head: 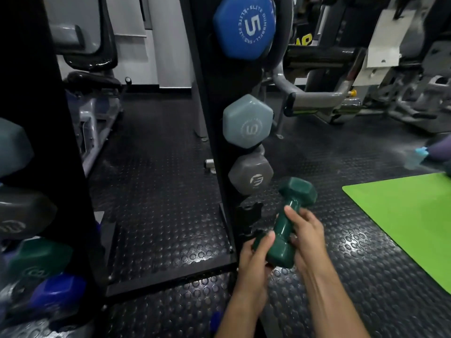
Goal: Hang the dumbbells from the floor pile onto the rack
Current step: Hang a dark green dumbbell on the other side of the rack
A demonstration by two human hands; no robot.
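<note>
Dim gym light; glare glints on the studded floor (170,240); edges bend and blur, left dumbbells (36,259) soft.

Bare forearms, no visible sleeves

Mat (410,230) right of rack (214,132)

There is just one camera, worn on the person's head, and it looks forward and down from up close at the two hands, the left hand (253,261) and the right hand (308,237), low in the middle of the picture. It faces the black rack (214,132), which runs from the top down to the floor (158,191) very near the camera. The wide view bends the edges, where a green mat (410,225) shows on the right.
</note>
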